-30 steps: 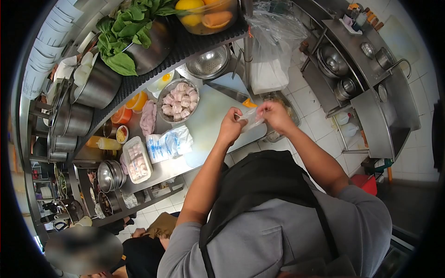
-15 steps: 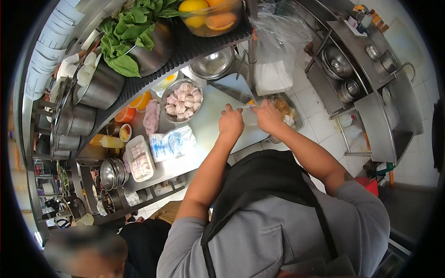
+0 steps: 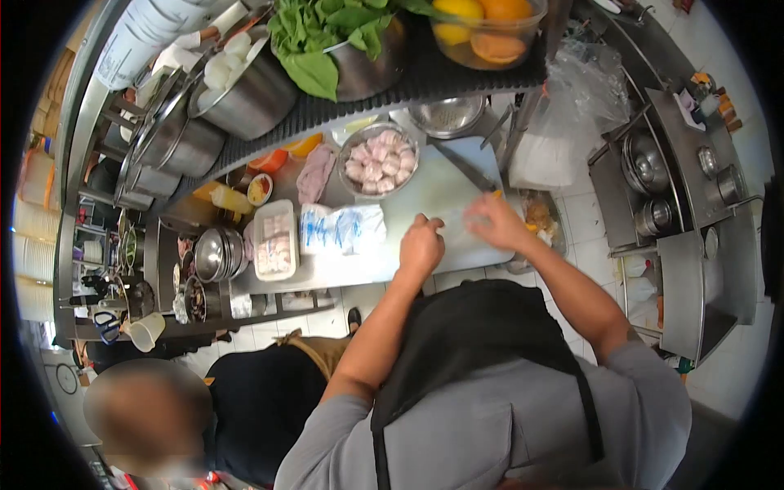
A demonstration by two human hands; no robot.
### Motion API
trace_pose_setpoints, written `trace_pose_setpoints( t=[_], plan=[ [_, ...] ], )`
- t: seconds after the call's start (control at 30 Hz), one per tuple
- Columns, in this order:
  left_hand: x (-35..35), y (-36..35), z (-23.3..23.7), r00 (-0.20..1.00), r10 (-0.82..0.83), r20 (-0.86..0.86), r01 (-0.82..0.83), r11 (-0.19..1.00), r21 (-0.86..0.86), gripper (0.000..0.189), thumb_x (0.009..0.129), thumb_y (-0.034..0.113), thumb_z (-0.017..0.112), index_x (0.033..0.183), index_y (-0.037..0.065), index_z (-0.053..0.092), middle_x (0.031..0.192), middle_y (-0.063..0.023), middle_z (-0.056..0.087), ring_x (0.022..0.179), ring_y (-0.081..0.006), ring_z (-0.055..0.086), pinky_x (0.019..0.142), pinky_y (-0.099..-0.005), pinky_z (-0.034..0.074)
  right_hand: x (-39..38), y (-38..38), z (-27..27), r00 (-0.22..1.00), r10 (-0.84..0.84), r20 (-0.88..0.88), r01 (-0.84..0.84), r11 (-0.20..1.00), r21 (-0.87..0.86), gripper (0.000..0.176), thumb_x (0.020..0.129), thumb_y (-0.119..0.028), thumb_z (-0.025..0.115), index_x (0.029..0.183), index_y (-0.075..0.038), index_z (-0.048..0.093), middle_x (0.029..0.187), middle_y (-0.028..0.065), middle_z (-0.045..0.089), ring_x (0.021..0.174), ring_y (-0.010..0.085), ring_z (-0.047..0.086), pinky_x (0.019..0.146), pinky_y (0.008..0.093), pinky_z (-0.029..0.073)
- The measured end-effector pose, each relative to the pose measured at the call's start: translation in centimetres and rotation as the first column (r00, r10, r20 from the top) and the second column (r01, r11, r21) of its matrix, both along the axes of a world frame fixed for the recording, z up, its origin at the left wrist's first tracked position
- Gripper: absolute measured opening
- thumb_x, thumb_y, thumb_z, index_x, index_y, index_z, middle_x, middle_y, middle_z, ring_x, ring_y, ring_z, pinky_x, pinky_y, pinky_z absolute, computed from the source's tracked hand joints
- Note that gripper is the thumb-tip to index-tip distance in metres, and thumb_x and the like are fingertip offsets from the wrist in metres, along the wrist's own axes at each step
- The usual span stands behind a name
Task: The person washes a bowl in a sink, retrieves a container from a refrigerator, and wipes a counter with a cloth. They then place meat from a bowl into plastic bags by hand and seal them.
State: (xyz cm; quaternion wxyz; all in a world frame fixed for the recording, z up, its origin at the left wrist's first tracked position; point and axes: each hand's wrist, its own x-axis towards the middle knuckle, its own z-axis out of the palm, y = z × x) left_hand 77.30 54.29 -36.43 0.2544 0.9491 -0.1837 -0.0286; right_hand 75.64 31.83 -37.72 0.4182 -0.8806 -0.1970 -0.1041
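Observation:
Over the near side of the pale cutting board (image 3: 445, 167), my left hand (image 3: 422, 247) is closed with thumb and fingers pressed together; what it pinches I cannot make out. My right hand (image 3: 496, 224) is to its right above the board, its fingers smeared by motion and pointing left. Just beyond the right hand lies a large knife (image 3: 464, 168), blade toward the back left, with an orange patch by its handle end. A steel bowl (image 3: 367, 193) of pale, pinkish meat chunks (image 3: 382, 162) stands at the board's left edge.
Left of the board are a blue-printed white plastic package (image 3: 343, 230), a white tray (image 3: 263, 220) of meat and a pink cloth (image 3: 315, 173). A shelf (image 3: 441, 88) with pots overhangs the back. A container of scraps (image 3: 539, 214) sits right; a person in black (image 3: 265, 400) stands left.
My hands, close together at the board's right end before, are now apart, the right one moving. The camera view has shifted, so the counter sits further right.

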Motion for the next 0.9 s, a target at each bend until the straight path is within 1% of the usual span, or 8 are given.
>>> trace_pose_setpoints(
  t=[0.07, 0.13, 0.37, 0.4, 0.6, 0.7, 0.8, 0.9],
  plan=[
    [-0.4, 1.4, 0.4, 0.99, 0.118, -0.075, -0.118, 0.993, -0.004, 0.027, 0.082, 0.009, 0.057, 0.104, 0.005, 0.074, 0.1, -0.024, 0.063, 0.092, -0.0408, 0.065, 0.084, -0.048, 0.053, 4.6, 2.9, 2.9, 0.981, -0.165, 0.102, 0.158, 0.985, 0.076, 0.019, 0.086, -0.013, 0.063, 0.102, -0.008, 0.07, 0.103, 0.0165, 0.067, 0.099, 0.0366, 0.062, 0.09, 0.0448, 0.049],
    [-1.0, 2.8, 0.2, 0.969, 0.194, -0.151, -0.194, 0.981, 0.014, 0.028, 0.085, 0.012, 0.056, 0.105, 0.005, 0.074, 0.101, -0.0252, 0.064, 0.092, -0.0424, 0.065, 0.086, -0.0483, 0.052, 10.3, 6.4, 3.0, 0.995, -0.096, -0.01, 0.096, 0.995, 0.02, 0.022, 0.085, -0.014, 0.063, 0.106, -0.008, 0.069, 0.107, 0.0161, 0.067, 0.104, 0.0362, 0.061, 0.09, 0.046, 0.049],
    [-3.1, 5.1, -0.7, 0.941, 0.284, -0.185, -0.293, 0.956, -0.021, 0.028, 0.089, 0.014, 0.053, 0.103, 0.003, 0.074, 0.102, -0.0262, 0.064, 0.09, -0.0441, 0.065, 0.086, -0.0492, 0.053, 21.2, 17.2, 1.4, 0.948, 0.309, 0.076, -0.237, 0.845, -0.48, 0.035, 0.082, -0.019, 0.063, 0.114, -0.008, 0.07, 0.12, 0.0152, 0.067, 0.117, 0.0338, 0.06, 0.098, 0.0454, 0.046],
    [-3.4, 5.4, -0.7, 0.934, 0.301, -0.193, -0.313, 0.949, -0.031, 0.028, 0.088, 0.013, 0.052, 0.103, 0.003, 0.074, 0.1, -0.0261, 0.064, 0.089, -0.0441, 0.065, 0.086, -0.0496, 0.052, 23.0, 18.6, 0.7, 0.945, 0.267, -0.188, -0.324, 0.705, -0.631, 0.038, 0.082, -0.022, 0.063, 0.116, -0.007, 0.071, 0.125, 0.0149, 0.066, 0.125, 0.0326, 0.055, 0.105, 0.0443, 0.042],
    [-1.5, 7.2, -2.6, 0.852, 0.439, -0.286, -0.483, 0.869, -0.104, 0.037, 0.092, 0.03, 0.055, 0.102, -0.001, 0.073, 0.099, -0.0272, 0.065, 0.088, -0.041, 0.066, 0.081, -0.0458, 0.053, 23.3, 19.2, 2.7, 0.905, 0.243, -0.35, -0.425, 0.471, -0.773, 0.04, 0.086, -0.026, 0.061, 0.121, -0.011, 0.071, 0.129, 0.0132, 0.065, 0.133, 0.0317, 0.049, 0.108, 0.0436, 0.039],
    [3.9, 6.6, -1.9, 0.552, 0.419, -0.721, -0.797, 0.519, -0.309, 0.052, 0.094, 0.042, 0.055, 0.102, -0.007, 0.07, 0.092, -0.026, 0.068, 0.084, -0.0378, 0.067, 0.079, -0.0428, 0.052, 22.5, 19.1, 3.8, 0.902, 0.28, -0.329, -0.419, 0.379, -0.825, 0.044, 0.086, -0.034, 0.064, 0.121, -0.008, 0.07, 0.132, 0.0156, 0.063, 0.134, 0.0322, 0.049, 0.11, 0.0441, 0.039],
    [8.7, 6.2, -4.8, 0.472, 0.408, -0.782, -0.881, 0.189, -0.433, 0.061, 0.094, 0.045, 0.057, 0.101, -0.015, 0.067, 0.089, -0.0265, 0.069, 0.085, -0.0372, 0.067, 0.079, -0.0429, 0.052, 21.5, 18.4, 3.8, 0.939, 0.25, -0.236, -0.339, 0.556, -0.758, 0.054, 0.081, -0.041, 0.07, 0.123, -0.007, 0.069, 0.133, 0.017, 0.062, 0.133, 0.0321, 0.05, 0.11, 0.0444, 0.039],
    [11.6, 7.6, -9.6, 0.581, 0.579, -0.572, -0.81, 0.482, -0.335, 0.061, 0.093, 0.042, 0.059, 0.101, -0.018, 0.065, 0.095, -0.03, 0.07, 0.09, -0.0401, 0.068, 0.08, -0.0437, 0.051, 21.7, 18.0, 3.8, 0.922, 0.265, -0.281, -0.383, 0.53, -0.756, 0.062, 0.075, -0.042, 0.076, 0.124, -0.006, 0.068, 0.134, 0.0175, 0.061, 0.132, 0.0325, 0.05, 0.11, 0.045, 0.04]
  ],
)
